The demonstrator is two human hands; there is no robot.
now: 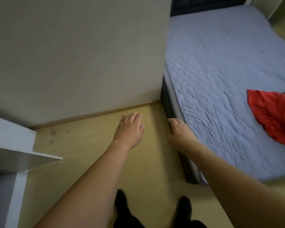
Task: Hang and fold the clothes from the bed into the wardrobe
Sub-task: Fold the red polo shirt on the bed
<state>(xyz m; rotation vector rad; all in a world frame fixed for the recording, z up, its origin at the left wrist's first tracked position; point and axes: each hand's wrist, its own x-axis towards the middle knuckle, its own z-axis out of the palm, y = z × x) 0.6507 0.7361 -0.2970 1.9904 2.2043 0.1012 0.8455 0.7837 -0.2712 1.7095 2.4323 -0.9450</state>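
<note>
- Standing between wardrobe and bed in the head view, we hold both hands out with nothing in them: left hand point(129, 129) over the floor point(82, 145), fingers straight and together; right hand point(179, 134) by the bed point(220, 71) edge, fingers loosely extended.
- We judge this the fetching step: a red garment point(273, 116) lies on the bed's right side, well apart from both hands.
- Next, we must turn right and reach across to gather it.

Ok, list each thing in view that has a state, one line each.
Left hand: open, holds nothing, over the floor.
Right hand: open, holds nothing, by the bed's edge.
Red garment: crumpled on the bed, not folded or hung.
Bed: quilted cover, wrinkled.
Wardrobe door: open.
</note>
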